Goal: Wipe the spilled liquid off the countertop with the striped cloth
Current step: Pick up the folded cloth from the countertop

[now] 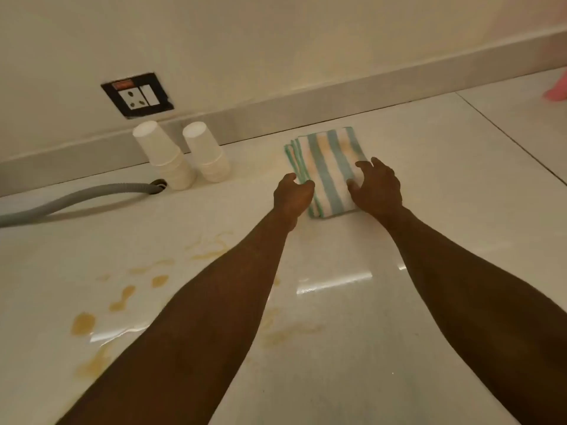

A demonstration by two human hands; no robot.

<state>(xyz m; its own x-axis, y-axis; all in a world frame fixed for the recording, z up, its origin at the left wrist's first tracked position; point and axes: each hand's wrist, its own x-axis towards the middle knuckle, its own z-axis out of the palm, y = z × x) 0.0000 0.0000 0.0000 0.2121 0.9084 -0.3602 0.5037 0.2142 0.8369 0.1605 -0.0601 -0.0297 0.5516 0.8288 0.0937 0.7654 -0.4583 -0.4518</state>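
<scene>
A folded cloth [326,167] with blue, white and pale orange stripes lies flat on the glossy white countertop [445,185], near the back wall. My left hand [291,196] rests at the cloth's near left edge, fingers curled against it. My right hand [377,187] lies over the cloth's near right corner with fingers spread. Neither hand has lifted the cloth. Yellow-brown spilled liquid [82,323] spreads in puddles and streaks over the near left countertop, partly under my left forearm.
Two stacks of upturned white paper cups [165,156] [207,151] stand left of the cloth by the wall. A grey corrugated hose [76,199] runs from the left into a hole behind them. A socket plate [138,95] is on the wall. Something pink [557,88] shows at far right.
</scene>
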